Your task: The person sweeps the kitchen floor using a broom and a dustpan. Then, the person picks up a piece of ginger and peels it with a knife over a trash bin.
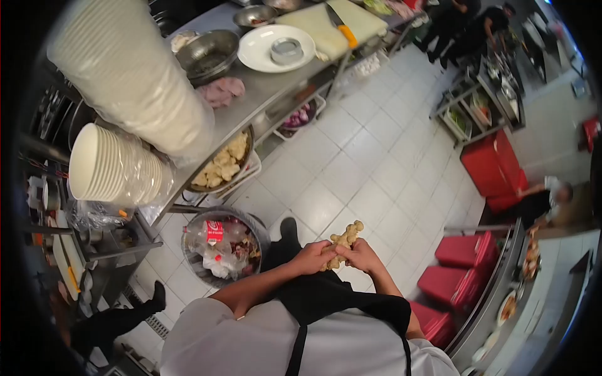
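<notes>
A knobbly piece of ginger root is held in front of my apron, over the tiled floor. My left hand is closed around its left side. From the other side my right hand grips it, with both thumbs near each other on the root. Parts of the ginger stick out above and below my fingers. To the left of my hands stands a trash bin holding a plastic bottle with a red label and other scraps.
A bowl of ginger pieces sits below the steel counter. On the counter are stacked white containers, a white plate and a knife. Red bins line the right. Several people stand around.
</notes>
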Available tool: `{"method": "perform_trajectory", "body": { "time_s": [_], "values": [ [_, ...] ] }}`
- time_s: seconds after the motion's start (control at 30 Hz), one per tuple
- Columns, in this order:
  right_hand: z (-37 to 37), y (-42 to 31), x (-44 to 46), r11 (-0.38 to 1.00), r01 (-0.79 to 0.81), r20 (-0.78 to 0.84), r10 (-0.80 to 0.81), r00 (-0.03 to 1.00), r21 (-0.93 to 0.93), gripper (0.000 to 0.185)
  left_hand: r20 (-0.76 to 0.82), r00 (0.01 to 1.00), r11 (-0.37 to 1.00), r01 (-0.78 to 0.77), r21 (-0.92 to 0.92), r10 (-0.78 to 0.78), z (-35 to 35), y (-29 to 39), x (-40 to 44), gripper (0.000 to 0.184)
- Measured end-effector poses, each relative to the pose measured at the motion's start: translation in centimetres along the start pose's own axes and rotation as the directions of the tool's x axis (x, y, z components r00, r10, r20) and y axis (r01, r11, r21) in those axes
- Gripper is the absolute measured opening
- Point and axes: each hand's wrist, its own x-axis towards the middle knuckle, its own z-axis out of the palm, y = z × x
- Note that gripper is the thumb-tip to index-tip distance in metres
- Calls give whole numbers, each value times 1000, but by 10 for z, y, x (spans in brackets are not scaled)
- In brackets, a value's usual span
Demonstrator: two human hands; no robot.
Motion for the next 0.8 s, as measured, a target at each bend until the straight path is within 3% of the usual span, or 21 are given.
{"method": "perform_trajectory", "body": {
  "time_s": [0.13,0.23,0.3,0.33,0.4,0.43,0.5,0.57,0.67,0.7,0.77,0.8],
  "values": [
    [-29,-65,57,988,66,101,-52,994,-142,42,-172,984,998,36,-49,-43,-44,42,34,37],
    [-51,-79,116,954,298,37,-297,954,-15,41,-374,923,977,16,-214,-97,-61,16,60,38],
    [-79,-120,146,925,381,-12,-380,925,21,35,-511,850,974,11,-225,-128,-78,3,66,37],
    [-93,-145,160,935,355,-80,-353,932,12,32,-568,808,971,20,-239,-156,-87,6,63,37],
    [-123,-181,203,863,499,-148,-504,851,-75,26,-683,692,962,68,-263,-235,-101,26,56,37],
    [-133,-205,221,850,523,-138,-527,839,-66,28,-721,640,938,-1,-346,-265,-103,19,56,37],
    [-136,-271,240,886,464,-77,-462,883,-5,32,-780,532,863,-166,-477,-329,-99,0,58,37],
    [-137,-323,268,921,375,21,-379,925,105,33,-828,372,853,-152,-500,-419,-93,27,60,36],
    [-127,-346,339,776,629,-138,-628,766,-43,33,-864,133,845,-182,-502,-485,-79,47,75,35],
    [-127,-356,350,676,722,-172,-736,655,-148,33,-866,59,842,-208,-497,-496,-72,48,85,34],
    [-120,-383,340,432,825,-181,-902,392,-366,34,-855,53,794,-345,-501,-516,-63,57,108,35],
    [-116,-393,332,450,847,-134,-893,430,-284,35,-850,74,769,-390,-506,-522,-59,66,117,34]
  ]
}}
